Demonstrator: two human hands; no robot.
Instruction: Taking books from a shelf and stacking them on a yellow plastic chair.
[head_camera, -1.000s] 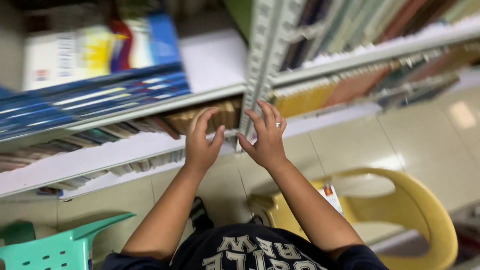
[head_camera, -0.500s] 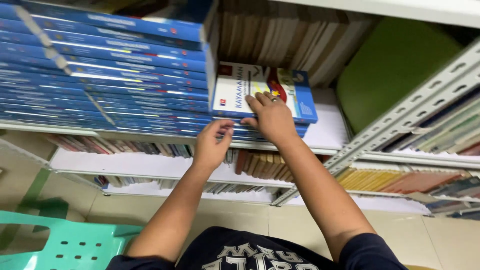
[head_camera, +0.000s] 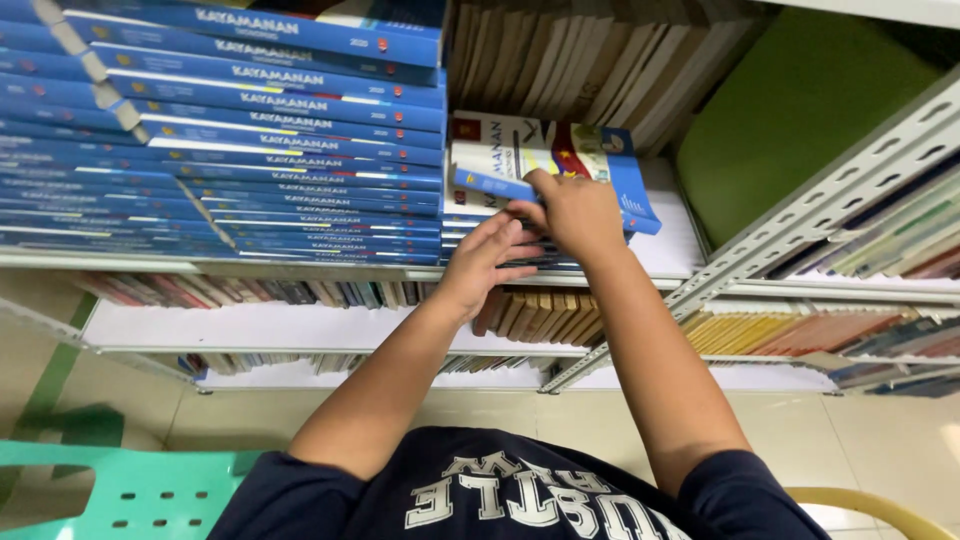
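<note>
A short stack of flat books (head_camera: 560, 165) with white-and-blue covers lies on a white metal shelf (head_camera: 680, 250). My right hand (head_camera: 575, 210) rests on the front of this stack, fingers curled over the edge of the top book. My left hand (head_camera: 490, 260) presses against the front edges of the lower books in the same stack, fingers spread. To the left rises a tall pile of blue books (head_camera: 220, 130), spines facing me. Upright books with brown page edges (head_camera: 590, 70) stand behind the short stack.
Lower shelves hold rows of upright books (head_camera: 540, 315). A green wall panel (head_camera: 800, 110) shows at the right, beside a slotted grey shelf post (head_camera: 830, 190). A green plastic chair (head_camera: 110, 490) sits at bottom left, a yellow chair rim (head_camera: 870, 505) at bottom right.
The view swung up from the lower shelves to the shelf with the stacks. Both hands rose from the lower shelf edge onto the short stack of books.
</note>
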